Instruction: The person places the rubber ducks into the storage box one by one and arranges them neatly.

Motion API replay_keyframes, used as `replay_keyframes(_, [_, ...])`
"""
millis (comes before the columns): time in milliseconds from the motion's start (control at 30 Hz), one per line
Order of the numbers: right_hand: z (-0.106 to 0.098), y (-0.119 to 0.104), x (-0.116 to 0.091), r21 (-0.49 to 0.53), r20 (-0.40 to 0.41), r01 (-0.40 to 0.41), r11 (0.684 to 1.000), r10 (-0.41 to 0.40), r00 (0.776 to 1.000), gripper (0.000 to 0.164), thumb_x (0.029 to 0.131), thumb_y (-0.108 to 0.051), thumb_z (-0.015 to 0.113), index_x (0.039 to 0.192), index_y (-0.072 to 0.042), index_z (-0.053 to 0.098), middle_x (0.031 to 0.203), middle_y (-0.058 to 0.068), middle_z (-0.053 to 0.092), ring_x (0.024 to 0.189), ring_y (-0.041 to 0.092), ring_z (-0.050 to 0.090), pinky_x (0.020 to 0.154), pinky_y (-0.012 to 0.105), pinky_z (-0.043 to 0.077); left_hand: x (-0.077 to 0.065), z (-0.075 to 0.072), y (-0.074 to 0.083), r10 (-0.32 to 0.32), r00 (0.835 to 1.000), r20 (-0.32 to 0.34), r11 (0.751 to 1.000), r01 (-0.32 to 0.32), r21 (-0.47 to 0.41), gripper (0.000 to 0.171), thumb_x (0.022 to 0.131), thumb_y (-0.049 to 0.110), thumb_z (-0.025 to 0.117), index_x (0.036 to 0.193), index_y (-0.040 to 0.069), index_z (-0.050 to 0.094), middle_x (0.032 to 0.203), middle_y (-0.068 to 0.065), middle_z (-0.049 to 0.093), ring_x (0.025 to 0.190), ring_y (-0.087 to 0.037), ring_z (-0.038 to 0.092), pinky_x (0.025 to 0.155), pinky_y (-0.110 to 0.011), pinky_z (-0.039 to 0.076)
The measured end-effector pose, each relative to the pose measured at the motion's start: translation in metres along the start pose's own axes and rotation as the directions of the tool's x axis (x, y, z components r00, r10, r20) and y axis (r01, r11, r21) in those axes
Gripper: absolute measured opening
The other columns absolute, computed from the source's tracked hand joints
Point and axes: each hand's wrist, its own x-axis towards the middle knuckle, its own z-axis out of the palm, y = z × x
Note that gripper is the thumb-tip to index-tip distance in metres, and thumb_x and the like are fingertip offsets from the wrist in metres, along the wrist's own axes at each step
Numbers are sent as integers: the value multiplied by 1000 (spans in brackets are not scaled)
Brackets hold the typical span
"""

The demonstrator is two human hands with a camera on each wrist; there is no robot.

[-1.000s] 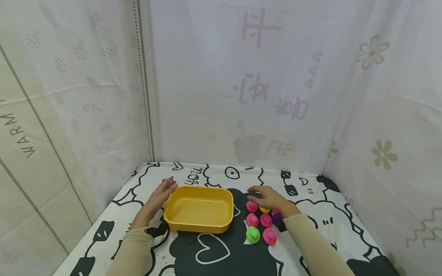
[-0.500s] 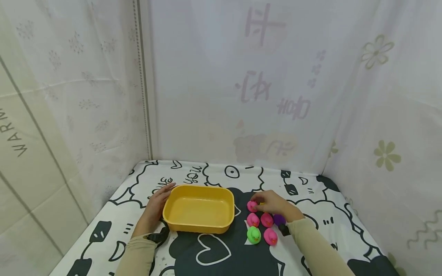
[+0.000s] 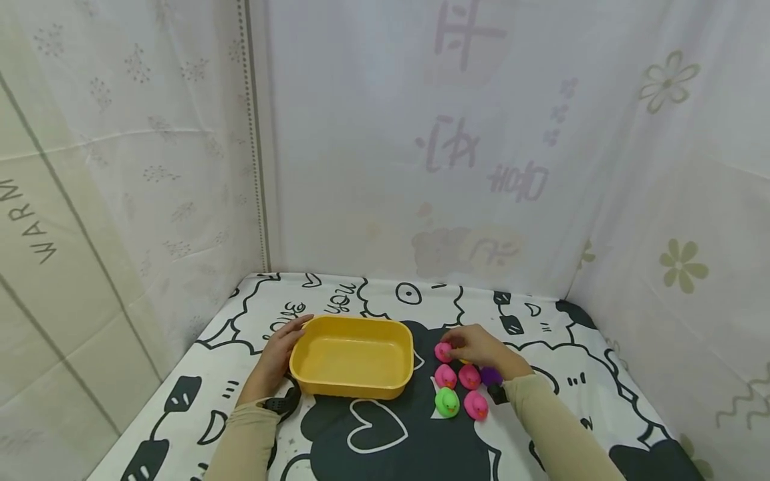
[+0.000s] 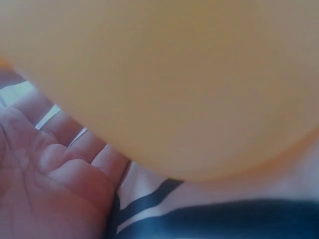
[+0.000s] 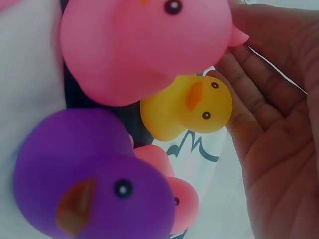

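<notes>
A yellow plastic tub (image 3: 355,391) sits on the patterned cloth. My left hand (image 3: 279,354) rests along its left side, fingers fairly straight and fingertips at the far left corner; in the left wrist view the tub's wall (image 4: 189,99) covers part of the fingers. To the right of the tub, my right hand (image 3: 483,349) pinches a pink rubber duck (image 3: 442,352) at the back left of the duck group. A yellow duck (image 5: 204,104) lies close by the right fingers, mostly hidden under the hand in the head view. A purple duck (image 5: 99,174) sits near that wrist.
Nearer the front are pink ducks (image 3: 470,377) and a green duck (image 3: 447,402), standing close together. Light printed curtains (image 3: 361,133) enclose the table's back and sides. The cloth (image 3: 373,461) has black and white drawings.
The right hand has come down from above the ducks and closed its fingers on the back left pink one. The left hand has settled against the tub's side.
</notes>
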Motion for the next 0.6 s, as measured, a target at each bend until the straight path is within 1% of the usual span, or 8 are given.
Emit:
replay_keyframes(133, [-1,-3,1,44,-28,-44,998,46,999,24,90,-23,75,114,-20,73,108,-5,71,104,20,66,92,43,56,-2,1,1,0,1000,-13,1000,0,6,46,105,31,47,150,18,47,153,-8,43,124,-22,55,95,-30,52])
replay_keyframes(267, [-6,-6,5,118,-97,-53,992,65,993,28,89,-26,76,117,-19,72,112,-2,70,110,24,66,94,44,55,-2,4,0,-6,1000,-21,1000,6,-4,45,106,29,46,150,17,48,152,-9,45,125,-22,55,96,-30,52])
replay_keyframes(367, [-12,-13,12,185,-159,-28,982,58,986,31,88,-31,78,117,-20,72,111,-2,70,109,24,66,93,44,55,-2,5,1,-3,1000,-23,1000,3,0,45,106,28,46,150,16,48,152,-9,44,126,-23,54,96,-29,52])
replay_keyframes(433, [-15,-21,18,221,-183,7,975,34,983,33,88,-33,77,117,-19,72,110,-2,71,107,23,66,92,42,56,-2,5,1,-3,1000,-20,1000,3,5,45,106,28,46,150,16,47,152,-9,44,127,-23,53,97,-29,51])
replay_keyframes(500, [-15,-32,26,231,-193,36,972,9,981,35,88,-35,78,118,-19,72,110,-2,71,106,22,67,91,40,56,-2,4,2,-2,1000,-22,1000,2,9,46,106,28,45,150,16,47,153,-9,43,127,-23,53,96,-29,51])
replay_keyframes(600, [-13,-50,41,235,-182,79,969,-36,983,36,89,-33,77,119,-17,71,112,-1,70,107,23,66,90,39,57,-1,3,2,0,1000,-29,1000,0,17,45,106,28,46,149,17,48,152,-9,44,126,-23,53,96,-29,52])
